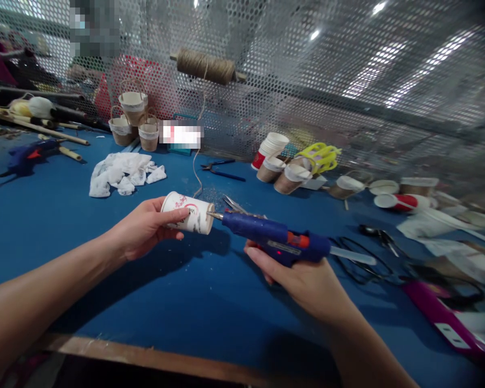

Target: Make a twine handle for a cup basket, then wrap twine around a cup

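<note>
My left hand (151, 226) is closed around a white printed paper cup (192, 211), tipped on its side with one end toward the right. In my right hand (295, 275) is a blue hot glue gun (275, 234), a clear glue stick poking from its back. The gun's metal nozzle meets the cup near its right end, where a strand of twine lies along the edge. That twine (196, 172) runs up to a spool of jute twine (206, 66) on the mesh panel. Scissors (234, 205) lie behind the nozzle, partly hidden by the gun.
Blue-handled pliers (222, 170) and crumpled white cloth (123, 172) lie farther back. Twine-wrapped cups (135, 110) are stacked at back left, more cups (293, 178) at back right. Another glue gun (34, 156) rests left; a purple power strip (440, 312) and cables lie right.
</note>
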`<state>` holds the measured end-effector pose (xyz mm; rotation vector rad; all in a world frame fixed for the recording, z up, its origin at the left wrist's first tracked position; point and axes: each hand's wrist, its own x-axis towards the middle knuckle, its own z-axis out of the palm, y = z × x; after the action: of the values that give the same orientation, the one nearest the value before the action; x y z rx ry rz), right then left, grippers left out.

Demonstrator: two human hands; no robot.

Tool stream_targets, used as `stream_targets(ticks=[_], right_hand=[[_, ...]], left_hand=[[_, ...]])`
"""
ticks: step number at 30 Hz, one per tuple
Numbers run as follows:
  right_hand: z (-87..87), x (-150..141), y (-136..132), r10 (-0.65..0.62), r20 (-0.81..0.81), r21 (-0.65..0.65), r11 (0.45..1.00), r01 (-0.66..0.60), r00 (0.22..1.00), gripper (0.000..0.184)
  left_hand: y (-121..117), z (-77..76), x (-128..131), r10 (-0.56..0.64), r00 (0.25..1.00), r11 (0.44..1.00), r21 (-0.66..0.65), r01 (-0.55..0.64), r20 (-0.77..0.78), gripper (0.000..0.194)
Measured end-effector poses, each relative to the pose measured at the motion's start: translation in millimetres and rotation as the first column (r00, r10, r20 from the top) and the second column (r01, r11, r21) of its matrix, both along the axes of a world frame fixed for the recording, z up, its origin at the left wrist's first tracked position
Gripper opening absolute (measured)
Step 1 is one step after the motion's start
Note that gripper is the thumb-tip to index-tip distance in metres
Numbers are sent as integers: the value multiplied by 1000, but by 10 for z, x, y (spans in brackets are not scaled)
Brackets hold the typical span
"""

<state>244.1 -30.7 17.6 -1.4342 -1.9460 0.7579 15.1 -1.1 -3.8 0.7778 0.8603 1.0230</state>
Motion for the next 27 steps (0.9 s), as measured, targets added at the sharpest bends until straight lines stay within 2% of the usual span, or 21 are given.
stream_targets(ticks=[8,15,24,27], right_hand=[[-34,-15,-11,36,31,18,999,-37,999,11],[-18,4,-21,-13,-15,-9,1000,12,1000,15],[-55,5,-16,3,106,86,996,-12,994,15],[-92,3,-26,-41,153,92,995,27,987,19]], left_hand=[[-5,7,9,2,1000,1000,-5,-2,-14,15],[8,-10,-10,-16,1000,999,34,17,-8,13],[6,-18,-5,-24,1000,999,29,23,18,12],[10,-24,-5,-34,999,999,24,33,31,13]])
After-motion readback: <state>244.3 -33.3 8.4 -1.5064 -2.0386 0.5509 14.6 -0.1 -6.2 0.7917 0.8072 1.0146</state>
